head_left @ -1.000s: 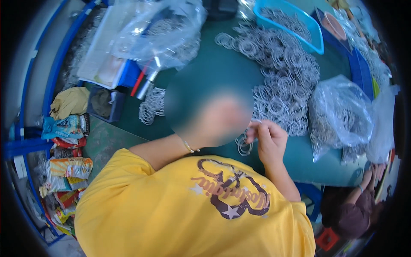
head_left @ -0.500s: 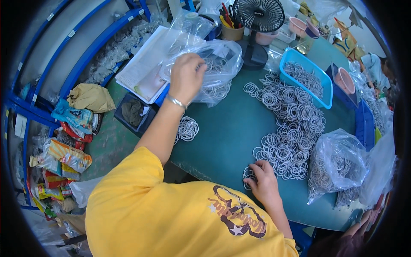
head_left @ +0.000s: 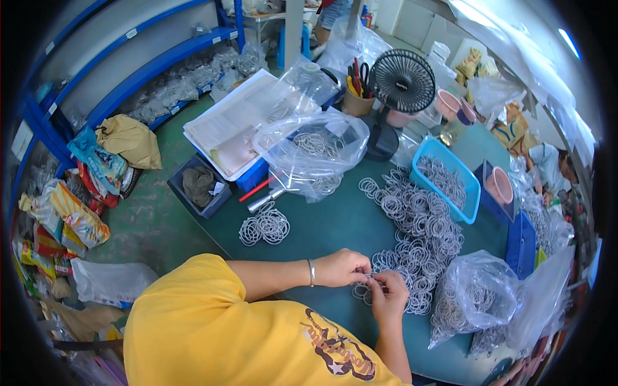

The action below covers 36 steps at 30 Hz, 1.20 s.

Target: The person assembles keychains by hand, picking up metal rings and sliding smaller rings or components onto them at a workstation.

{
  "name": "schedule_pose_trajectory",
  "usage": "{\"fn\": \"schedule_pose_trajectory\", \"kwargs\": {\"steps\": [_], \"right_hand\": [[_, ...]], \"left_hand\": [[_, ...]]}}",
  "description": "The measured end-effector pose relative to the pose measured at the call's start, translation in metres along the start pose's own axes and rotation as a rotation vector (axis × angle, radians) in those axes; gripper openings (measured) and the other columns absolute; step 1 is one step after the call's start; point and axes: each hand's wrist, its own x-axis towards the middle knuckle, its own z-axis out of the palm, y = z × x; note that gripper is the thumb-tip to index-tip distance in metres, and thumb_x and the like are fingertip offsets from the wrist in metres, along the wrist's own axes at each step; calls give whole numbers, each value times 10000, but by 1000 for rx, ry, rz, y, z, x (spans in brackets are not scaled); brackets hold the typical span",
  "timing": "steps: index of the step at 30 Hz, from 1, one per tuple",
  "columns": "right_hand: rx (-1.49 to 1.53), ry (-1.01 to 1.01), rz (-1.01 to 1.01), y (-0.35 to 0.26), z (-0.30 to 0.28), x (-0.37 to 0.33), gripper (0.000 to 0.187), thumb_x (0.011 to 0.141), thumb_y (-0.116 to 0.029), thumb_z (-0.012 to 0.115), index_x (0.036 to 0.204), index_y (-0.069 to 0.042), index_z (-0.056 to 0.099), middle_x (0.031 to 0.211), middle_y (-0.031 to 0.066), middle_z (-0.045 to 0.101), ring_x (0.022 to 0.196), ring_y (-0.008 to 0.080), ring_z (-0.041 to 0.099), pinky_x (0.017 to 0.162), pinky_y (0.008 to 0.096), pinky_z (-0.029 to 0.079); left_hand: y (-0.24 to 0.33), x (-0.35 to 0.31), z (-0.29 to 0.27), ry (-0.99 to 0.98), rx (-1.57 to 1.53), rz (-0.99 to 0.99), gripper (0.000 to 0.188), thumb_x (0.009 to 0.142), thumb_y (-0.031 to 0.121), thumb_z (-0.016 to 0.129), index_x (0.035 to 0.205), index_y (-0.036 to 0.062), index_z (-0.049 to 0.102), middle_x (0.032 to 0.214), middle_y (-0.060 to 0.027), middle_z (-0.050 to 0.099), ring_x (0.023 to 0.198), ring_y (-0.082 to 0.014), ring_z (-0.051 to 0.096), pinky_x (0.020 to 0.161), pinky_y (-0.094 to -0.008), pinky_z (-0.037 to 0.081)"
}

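Observation:
My left hand (head_left: 343,267) and my right hand (head_left: 390,294) meet at the near edge of the green table, their fingertips pinched close together. Between them hang thin grey rings (head_left: 362,293); the exact point of grip is partly covered by my fingers. Just beyond and to the right of my hands spreads a large heap of loose grey rings (head_left: 421,241). To the left lies a small separate pile of rings (head_left: 265,226). Farther off, an open clear plastic bag (head_left: 351,138) holds more rings.
A blue basket (head_left: 475,204) with rings borders the heap. Another ring-filled bag (head_left: 444,328) stands at right. A black fan (head_left: 403,82), a cup of tools (head_left: 356,103), papers (head_left: 225,132), a red pen (head_left: 254,190) and a dark bin (head_left: 203,209) line the far and left sides.
My left hand has come back from the clear bag to join my right hand at the near edge. The view has tilted up, and the red pen beside the bag is now uncovered.

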Motion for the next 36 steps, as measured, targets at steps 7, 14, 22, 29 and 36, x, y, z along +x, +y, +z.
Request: {"fn": "schedule_pose_trajectory", "kwargs": {"steps": [7, 14, 22, 29, 36], "right_hand": [[161, -85, 246, 7, 6, 7, 98, 786, 14, 664, 876, 31, 629, 681, 33, 612, 560, 81, 553, 509, 216, 450], [537, -133, 371, -14, -3, 40, 216, 875, -51, 593, 1077, 25, 603, 861, 49, 646, 694, 82, 602, 563, 199, 472], [547, -135, 386, -9, -2, 19, 131, 875, -45, 599, 994, -5, 634, 814, 26, 654, 692, 77, 611, 570, 179, 473], [517, -144, 361, -12, -3, 19, 112, 876, -47, 600, 975, -10, 637, 806, 27, 653, 687, 73, 612, 559, 174, 469], [484, -158, 331, -13, -1, 19, 111, 870, -36, 603, 972, -3, 636, 797, 25, 646, 687, 67, 609, 556, 167, 457]], "left_hand": [[2, -10, -5, 175, 56, 41, 107, 842, 89, 628, 791, -5, 627, 727, -105, 609, 565, -163, 615, 532, -290, 485], [13, 0, -33, 500, -717, -50, 89, 908, 89, 564, 887, 3, 572, 771, -74, 628, 661, -145, 639, 591, -276, 542], [56, 18, -125, 1011, -422, 494, 77, 872, 25, 597, 922, -25, 566, 848, -122, 647, 746, -212, 674, 679, -309, 573], [73, 10, -150, 1138, -393, 589, 80, 861, -27, 590, 926, -50, 550, 873, -150, 644, 770, -231, 676, 718, -323, 574], [75, 8, -172, 1268, -66, 771, 67, 847, -62, 590, 909, -53, 568, 894, -151, 635, 796, -251, 676, 743, -324, 571]]}}
